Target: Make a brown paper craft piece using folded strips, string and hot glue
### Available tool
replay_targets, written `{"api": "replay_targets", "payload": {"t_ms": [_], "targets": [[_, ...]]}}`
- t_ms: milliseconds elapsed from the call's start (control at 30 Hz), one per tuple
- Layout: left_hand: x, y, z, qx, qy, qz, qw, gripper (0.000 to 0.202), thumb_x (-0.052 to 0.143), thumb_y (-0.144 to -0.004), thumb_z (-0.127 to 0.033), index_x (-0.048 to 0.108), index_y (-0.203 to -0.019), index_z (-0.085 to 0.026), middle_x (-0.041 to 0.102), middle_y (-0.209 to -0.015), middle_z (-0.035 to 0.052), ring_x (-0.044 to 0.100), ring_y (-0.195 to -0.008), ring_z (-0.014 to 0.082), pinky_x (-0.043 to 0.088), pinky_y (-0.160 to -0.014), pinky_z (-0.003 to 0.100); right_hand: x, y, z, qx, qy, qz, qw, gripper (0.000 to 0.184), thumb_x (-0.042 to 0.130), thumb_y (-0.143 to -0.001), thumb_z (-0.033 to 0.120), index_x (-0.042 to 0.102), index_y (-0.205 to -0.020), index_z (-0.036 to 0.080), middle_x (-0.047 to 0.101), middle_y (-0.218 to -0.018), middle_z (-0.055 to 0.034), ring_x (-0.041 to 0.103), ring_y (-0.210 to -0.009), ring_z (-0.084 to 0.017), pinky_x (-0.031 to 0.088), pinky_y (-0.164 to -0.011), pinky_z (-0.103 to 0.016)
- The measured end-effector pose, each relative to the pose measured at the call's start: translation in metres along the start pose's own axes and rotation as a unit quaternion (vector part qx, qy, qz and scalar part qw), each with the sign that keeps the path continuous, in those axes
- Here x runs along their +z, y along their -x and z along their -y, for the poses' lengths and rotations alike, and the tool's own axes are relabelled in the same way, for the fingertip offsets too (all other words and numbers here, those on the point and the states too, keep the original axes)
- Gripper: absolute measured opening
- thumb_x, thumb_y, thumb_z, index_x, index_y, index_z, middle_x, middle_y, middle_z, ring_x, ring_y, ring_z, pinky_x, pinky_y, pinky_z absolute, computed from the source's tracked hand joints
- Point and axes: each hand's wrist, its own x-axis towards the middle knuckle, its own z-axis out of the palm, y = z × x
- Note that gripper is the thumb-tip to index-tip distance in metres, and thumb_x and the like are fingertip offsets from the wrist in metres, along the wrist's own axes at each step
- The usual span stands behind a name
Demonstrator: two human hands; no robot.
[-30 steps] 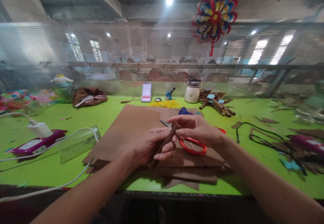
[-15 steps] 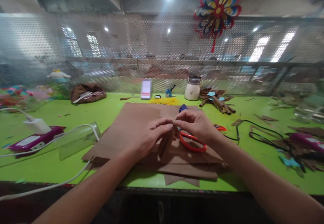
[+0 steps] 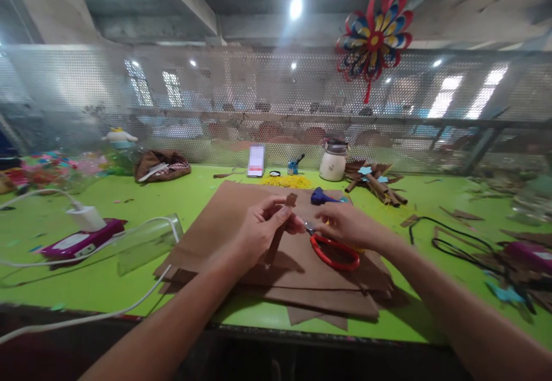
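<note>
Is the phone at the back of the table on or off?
On: the phone's screen glows pale, with a reddish band near its bottom.

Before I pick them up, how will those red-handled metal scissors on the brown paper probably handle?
The red-handled scissors should probably stay stiff, since the visible blade looks metallic. They seem unlikely to roll, being broad and apparently lying flat. Pushed, they might slide across the smooth-looking brown paper.

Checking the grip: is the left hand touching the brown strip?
Touching: the head view shows the left hand gripping the brown strip, its ends protruding above and below.
</note>
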Motion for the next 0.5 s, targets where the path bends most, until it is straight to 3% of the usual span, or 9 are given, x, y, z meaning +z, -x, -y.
{"api": "replay_targets", "payload": {"t_ms": [100,200,367,500], "targets": [[0.0,0.0,-0.003,0.022,0.001,-0.015,1.0,0.02,0.061,-0.078,-0.028,0.057,-0.092,-0.015,0.068,-0.074,0.0049,0.064,-0.066,0.0158,0.05,-0.066,0.031,0.002,0.006,-0.001,0.005,0.162,0.111,0.981,0.016,0.056,-0.074,0.029,0.065,-0.082,0.019,0.064,-0.078,-0.0089,0.058,-0.071,-0.021,0.036,-0.06,-0.029],[0.0,-0.001,-0.001,0.046,-0.011,-0.035,0.998,0.019,0.062,-0.077,-0.026,0.057,-0.091,-0.015,0.067,-0.076,0.0048,0.063,-0.064,0.014,0.049,-0.064,0.029,0.008,0.007,0.003,0.028,0.189,0.162,0.968,0.022,0.055,-0.071,0.021,0.062,-0.092,0.021,0.064,-0.08,-0.0091,0.059,-0.071,-0.023,0.034,-0.056,-0.029],[-0.004,-0.002,0.003,0.053,-0.006,-0.044,0.998,0.016,0.058,-0.08,-0.025,0.055,-0.092,-0.015,0.064,-0.071,0.0022,0.056,-0.054,0.0086,0.041,-0.055,0.022,0.02,0.005,0.0,0.064,0.148,0.129,0.978,0.045,0.059,-0.067,0.02,0.052,-0.111,0.019,0.063,-0.099,-0.0129,0.059,-0.089,-0.026,0.039,-0.065,-0.029],[-0.008,-0.002,0.004,0.033,0.028,-0.028,0.999,0.017,0.056,-0.082,-0.029,0.055,-0.092,-0.015,0.063,-0.069,0.0016,0.053,-0.054,0.0078,0.037,-0.053,0.02,0.02,0.009,-0.007,0.072,0.092,0.062,0.991,0.046,0.058,-0.071,0.023,0.051,-0.117,0.019,0.06,-0.113,-0.0132,0.056,-0.101,-0.027,0.041,-0.078,-0.032]]}}
